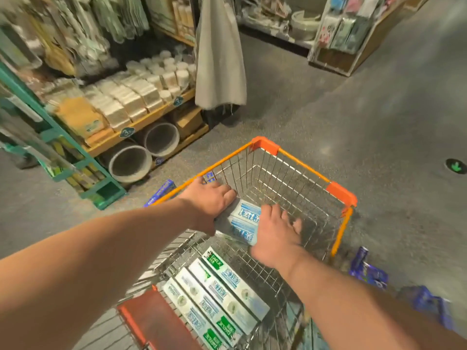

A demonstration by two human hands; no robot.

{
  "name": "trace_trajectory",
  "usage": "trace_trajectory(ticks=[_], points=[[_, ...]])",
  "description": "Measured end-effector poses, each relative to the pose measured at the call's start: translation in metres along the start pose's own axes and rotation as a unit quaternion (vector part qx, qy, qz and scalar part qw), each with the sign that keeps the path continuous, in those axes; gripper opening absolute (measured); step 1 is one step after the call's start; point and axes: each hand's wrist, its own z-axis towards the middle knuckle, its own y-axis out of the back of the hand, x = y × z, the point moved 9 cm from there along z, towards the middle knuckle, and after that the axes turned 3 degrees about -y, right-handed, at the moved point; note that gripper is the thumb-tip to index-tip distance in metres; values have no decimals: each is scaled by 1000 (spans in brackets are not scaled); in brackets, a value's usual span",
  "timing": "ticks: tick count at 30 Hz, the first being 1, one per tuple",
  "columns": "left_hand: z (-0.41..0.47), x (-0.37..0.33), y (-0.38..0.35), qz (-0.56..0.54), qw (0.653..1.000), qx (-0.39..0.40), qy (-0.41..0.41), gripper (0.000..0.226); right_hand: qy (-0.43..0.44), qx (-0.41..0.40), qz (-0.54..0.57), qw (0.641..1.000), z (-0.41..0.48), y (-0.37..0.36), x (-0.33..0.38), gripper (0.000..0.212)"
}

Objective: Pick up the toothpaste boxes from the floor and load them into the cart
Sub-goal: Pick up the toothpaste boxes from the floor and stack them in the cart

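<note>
Gripping one end, my left hand (212,205) holds the toothpaste boxes (243,221) over the cart (265,145); my right hand (275,233) seems merely pressed flat, risking a slip.

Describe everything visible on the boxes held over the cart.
The held boxes look like two long cardboard toothpaste cartons side by side. They are white to pale blue with blue lettering, which is partly blurred. They lie slightly tilted over the wire basket of the cart, apparently clear of its floor. The left hand grips one end, fingers curled over it. The right hand presses against the other end with spread fingers.
</note>
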Motion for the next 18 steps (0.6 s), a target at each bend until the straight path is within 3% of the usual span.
trace_trajectory(ticks=[5,9,14,18], points=[[45,-20,-84,-29,999,27,-32,77,-68,121,-55,989,31,-84,-9,111],[72,-39,-135,-66,996,14,-55,64,-140,174,-45,974,44,-142,-24,89],[96,-68,-191,-78,990,49,-110,66,-194,174,-21,965,55,-203,-44,43],[106,-81,-215,-77,987,64,-124,65,-213,214,-10,953,54,-233,-50,33]])
